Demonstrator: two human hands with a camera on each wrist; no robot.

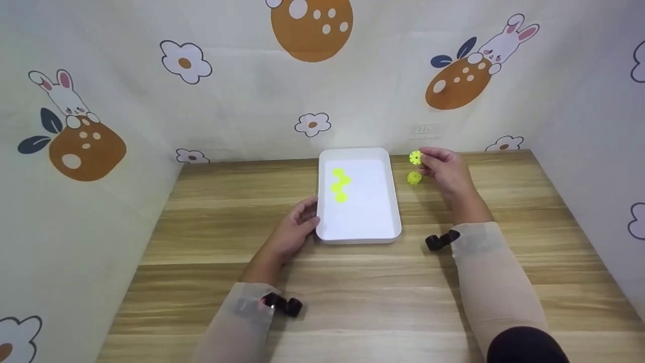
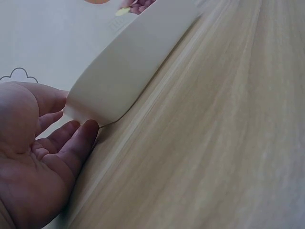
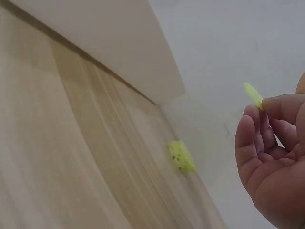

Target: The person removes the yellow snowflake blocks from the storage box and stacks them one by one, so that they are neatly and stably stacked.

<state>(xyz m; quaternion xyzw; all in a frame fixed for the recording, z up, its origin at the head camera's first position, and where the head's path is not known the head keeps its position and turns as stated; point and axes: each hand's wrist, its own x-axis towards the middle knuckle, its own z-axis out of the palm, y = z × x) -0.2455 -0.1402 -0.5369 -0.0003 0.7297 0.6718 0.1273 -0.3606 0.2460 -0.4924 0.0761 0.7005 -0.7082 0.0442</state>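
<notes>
Beside my left hand (image 1: 292, 234): the white tray (image 1: 370, 217), lying flat on the wooden table (image 1: 352, 292).
Left grip: thumb and bent fingers hold the tray's left side near its closest corner to me.
Right grip: well apart from the left, my right hand (image 1: 446, 169) pinches a yellow notched disc (image 1: 415, 158) between thumb and fingertips, clear of the table, beyond the tray's right side.
Yellow stack (image 1: 414, 178): on the table, just left of my right hand and below the pinched disc.
Yellow pieces (image 1: 340, 184): inside the tray, between my hands; four in a zigzag, I think, though glare blurs their edges.
Printed cloth (image 1: 242, 96): upright beyond both hands.
</notes>
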